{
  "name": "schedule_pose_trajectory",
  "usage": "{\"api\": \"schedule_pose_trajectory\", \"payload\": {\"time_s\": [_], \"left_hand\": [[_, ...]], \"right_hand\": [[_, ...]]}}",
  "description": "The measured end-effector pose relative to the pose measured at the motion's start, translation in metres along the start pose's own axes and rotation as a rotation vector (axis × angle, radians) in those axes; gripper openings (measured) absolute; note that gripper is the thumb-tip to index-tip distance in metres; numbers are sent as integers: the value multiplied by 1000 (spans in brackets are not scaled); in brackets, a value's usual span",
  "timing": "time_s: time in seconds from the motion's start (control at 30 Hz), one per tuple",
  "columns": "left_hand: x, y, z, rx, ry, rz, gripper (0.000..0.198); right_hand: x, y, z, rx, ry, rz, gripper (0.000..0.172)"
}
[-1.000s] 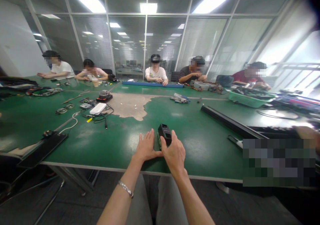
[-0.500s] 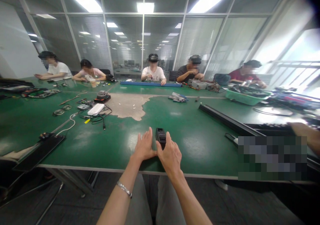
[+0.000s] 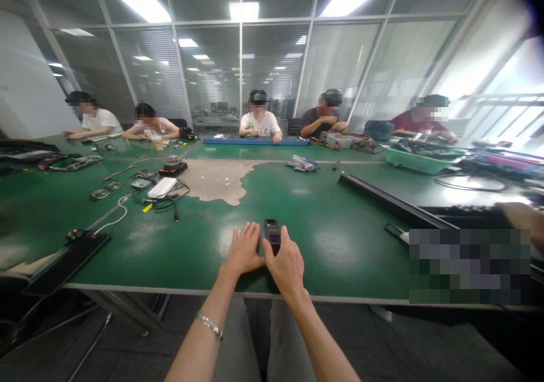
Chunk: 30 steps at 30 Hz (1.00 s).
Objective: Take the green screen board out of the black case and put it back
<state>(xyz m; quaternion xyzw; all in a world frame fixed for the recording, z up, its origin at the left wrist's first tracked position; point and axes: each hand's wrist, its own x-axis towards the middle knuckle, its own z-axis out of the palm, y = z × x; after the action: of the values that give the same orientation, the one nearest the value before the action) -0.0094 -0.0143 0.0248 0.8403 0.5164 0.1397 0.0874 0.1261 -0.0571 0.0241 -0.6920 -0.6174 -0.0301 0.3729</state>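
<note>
A small black boxy device (image 3: 272,230) lies on the green table in front of me. It has a row of small marks and a dark, bluish panel; its exact kind I cannot make out. My right hand (image 3: 287,266) holds it at the near end, with the thumb on its left side and the fingers along its right. Just left of the device, my left hand (image 3: 244,250) rests on the table with fingers stretched out and nothing in them. The device's near end is partly hidden by my right hand.
A long black bar (image 3: 395,203) lies to the right, near a green basket (image 3: 420,160). On the left are a white box (image 3: 162,187) with cables and a black strip (image 3: 70,263). Several people sit across the table; another person's arm (image 3: 521,217) reaches in at right.
My left hand's raised fingers have lowered toward the table. My right hand stays on the device, whose bluish panel now shows more clearly. The view has shifted slightly.
</note>
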Motion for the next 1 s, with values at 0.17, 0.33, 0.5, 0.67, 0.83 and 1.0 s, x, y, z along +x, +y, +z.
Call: {"api": "schedule_pose_trajectory", "payload": {"time_s": [0.17,0.33,0.5,0.67,0.83,1.0], "left_hand": [[0,0,0,43,1,23,73],[0,1,0,58,6,11,68],[0,1,1,61,24,14,65],[-1,-1,2,58,22,23,70],[0,-1,1,61,0,11,82],[1,-1,2,41,9,24,87]], "right_hand": [[-3,2,1,-15,-23,17,67],[-3,2,-2,-38,-46,15,69],[-4,0,-2,-42,-56,32,66],[-4,-1,-4,0,-48,44,69],[2,-5,-7,54,-20,93,73],[19,-12,-24,193,60,93,76]]}}
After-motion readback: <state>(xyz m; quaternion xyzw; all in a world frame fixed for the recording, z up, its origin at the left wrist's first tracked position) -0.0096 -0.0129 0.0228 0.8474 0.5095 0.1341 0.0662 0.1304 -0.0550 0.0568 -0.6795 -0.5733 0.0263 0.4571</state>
